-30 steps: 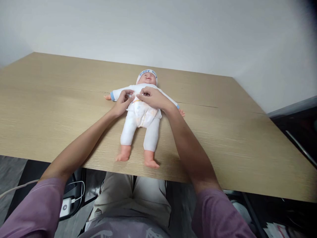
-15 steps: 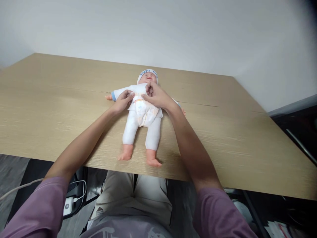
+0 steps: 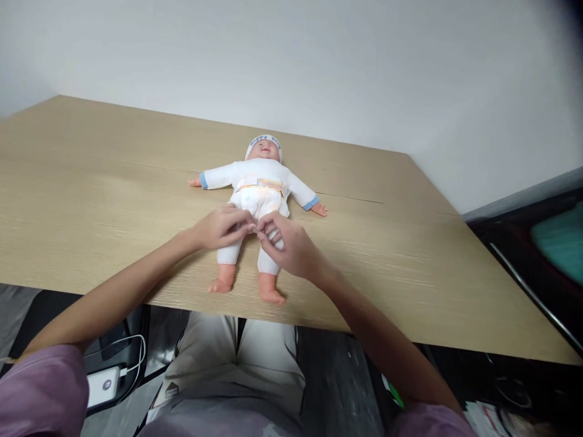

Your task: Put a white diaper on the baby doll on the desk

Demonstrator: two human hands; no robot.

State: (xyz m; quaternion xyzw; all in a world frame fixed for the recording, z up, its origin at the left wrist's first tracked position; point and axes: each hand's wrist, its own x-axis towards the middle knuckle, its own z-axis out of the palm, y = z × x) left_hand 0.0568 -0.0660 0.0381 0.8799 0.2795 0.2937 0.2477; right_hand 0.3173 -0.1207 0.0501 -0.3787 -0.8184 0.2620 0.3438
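A baby doll (image 3: 262, 169) in white clothes with blue cuffs and a lettered white headband lies on its back, feet towards me. Round its hips is a white diaper (image 3: 260, 199) with an orange-trimmed waistband and a printed tape strip across the front. At the crotch, between the doll's legs, my left hand (image 3: 223, 227) pinches the diaper's lower edge from the left. My right hand (image 3: 294, 246) has its thumb and fingers closed on the same edge from the right, the two sets of fingertips nearly touching. Both hands partly cover the doll's thighs.
The doll lies on a wide wooden table (image 3: 113, 212) near its front edge, with a pale wall (image 3: 291, 67) behind. A dark screen-like object (image 3: 537, 267) stands at the right. Below on the left, a white power bank (image 3: 104, 386) with a cable rests on a black chair.
Both hands have moved down from the diaper's waistband to its crotch and come close together. The doll's chest and its arm on the right now show fully. The view has shifted slightly.
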